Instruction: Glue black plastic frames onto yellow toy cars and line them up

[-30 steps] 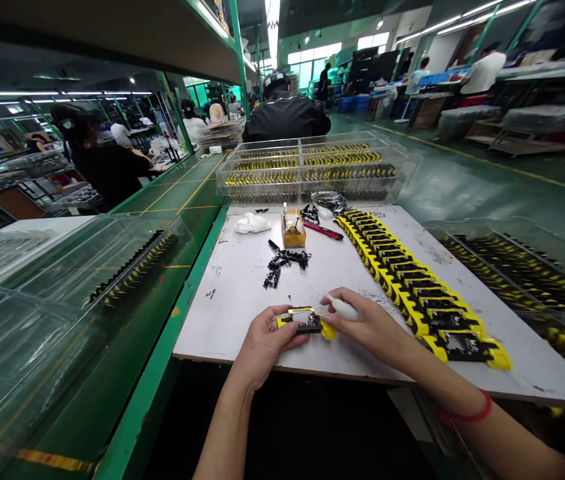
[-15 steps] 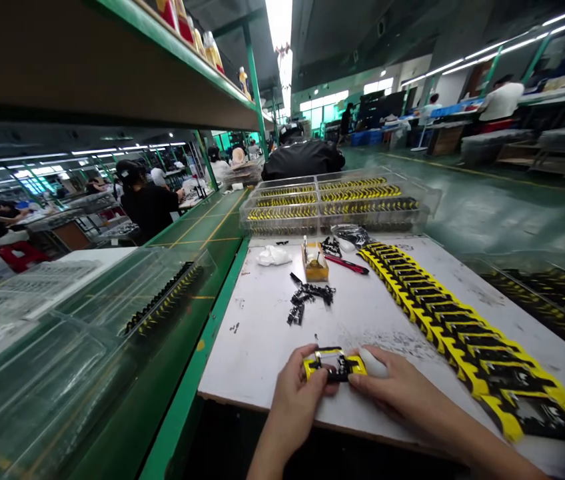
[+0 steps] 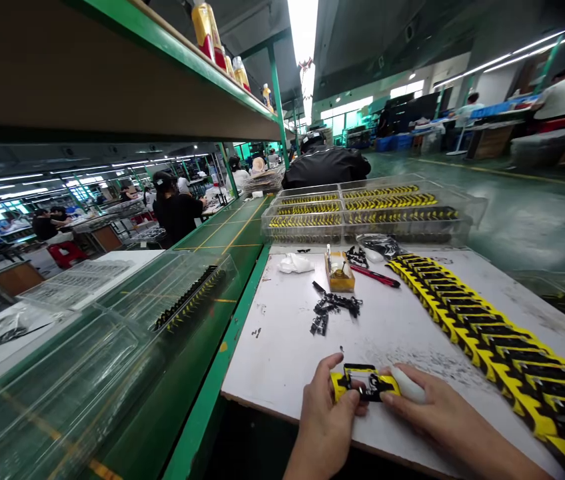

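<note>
My left hand (image 3: 326, 417) grips the left end of a yellow-and-black plastic part (image 3: 362, 383) with a clear middle, its thumb on the near edge and the forefinger raised off it. The part's right end sits between the thumb and fingers of my right hand (image 3: 425, 405). A smooth pale grey rounded object (image 3: 410, 387) lies in that same hand; its kind I cannot make out. Both hands hover over the front of the white tabletop (image 3: 272, 360). Beyond them is a loose pile of small black pieces (image 3: 332, 307). A long row of similar yellow-and-black parts (image 3: 492, 333) runs along the right.
Behind the pile stand a small yellow box (image 3: 341, 280), a red-and-black cutter (image 3: 375, 276) and a crumpled white tissue (image 3: 296, 263). Clear trays (image 3: 302, 230) of parts cross the back. On the left, another clear tray (image 3: 82, 373) rests on the green bench. People sit beyond.
The view has swung left, so everything appears farther right in the picture. Both hands keep hold of the yellow-and-black part, and my left forefinger has lifted away from it.
</note>
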`<state>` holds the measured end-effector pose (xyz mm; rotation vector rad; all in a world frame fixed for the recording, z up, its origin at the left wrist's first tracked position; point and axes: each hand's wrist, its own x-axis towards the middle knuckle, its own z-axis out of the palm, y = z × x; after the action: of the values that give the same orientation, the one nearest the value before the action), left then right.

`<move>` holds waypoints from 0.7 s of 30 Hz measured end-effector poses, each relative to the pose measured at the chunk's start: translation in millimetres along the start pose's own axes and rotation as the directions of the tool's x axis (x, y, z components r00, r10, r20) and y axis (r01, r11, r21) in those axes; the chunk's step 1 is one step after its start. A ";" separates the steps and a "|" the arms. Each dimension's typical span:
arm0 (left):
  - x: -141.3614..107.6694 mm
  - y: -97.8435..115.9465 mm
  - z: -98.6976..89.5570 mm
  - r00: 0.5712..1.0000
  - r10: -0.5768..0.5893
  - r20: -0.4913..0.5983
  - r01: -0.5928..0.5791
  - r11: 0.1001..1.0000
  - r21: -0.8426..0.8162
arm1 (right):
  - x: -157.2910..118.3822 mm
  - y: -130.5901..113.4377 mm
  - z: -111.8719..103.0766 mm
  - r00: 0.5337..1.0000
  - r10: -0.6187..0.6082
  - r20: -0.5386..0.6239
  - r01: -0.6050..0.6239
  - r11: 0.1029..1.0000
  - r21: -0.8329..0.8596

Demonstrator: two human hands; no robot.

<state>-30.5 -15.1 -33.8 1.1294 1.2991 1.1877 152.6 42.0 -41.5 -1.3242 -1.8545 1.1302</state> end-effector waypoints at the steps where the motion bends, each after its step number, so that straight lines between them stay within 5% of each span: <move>1: -0.8 -0.3 -0.8 1.000 0.027 0.005 -0.027 0.999 0.029 | -0.1 0.4 -0.8 1.000 0.015 -0.015 -0.016 0.999 -0.034; 11: 0.0 1.2 -4.5 0.999 0.031 0.015 -0.032 0.998 0.051 | -4.9 -4.7 7.5 0.996 0.041 -0.085 -0.053 0.989 -0.140; 14: 1.6 0.0 -0.9 0.979 0.138 -0.148 -0.100 0.965 0.242 | -4.1 -8.4 9.7 0.994 0.067 -0.086 -0.074 0.994 -0.079; 17: 3.5 -4.4 5.8 0.838 0.502 -0.215 -0.311 0.762 0.568 | -1.1 -5.6 11.6 0.985 0.107 -0.139 -0.109 0.994 -0.004; 19: 4.8 -7.3 11.4 0.683 0.729 -0.043 -0.491 0.502 0.712 | 0.8 -0.4 13.3 0.981 0.123 -0.152 -0.115 0.991 0.064; 21: 5.7 -8.3 17.5 0.533 0.836 0.132 -0.588 0.254 0.768 | 2.0 5.2 15.4 0.976 0.180 -0.123 -0.160 0.974 0.161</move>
<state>-13.5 -9.0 -42.8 2.4857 1.6159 1.5719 141.4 40.1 -53.3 -1.4565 -1.5503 1.2080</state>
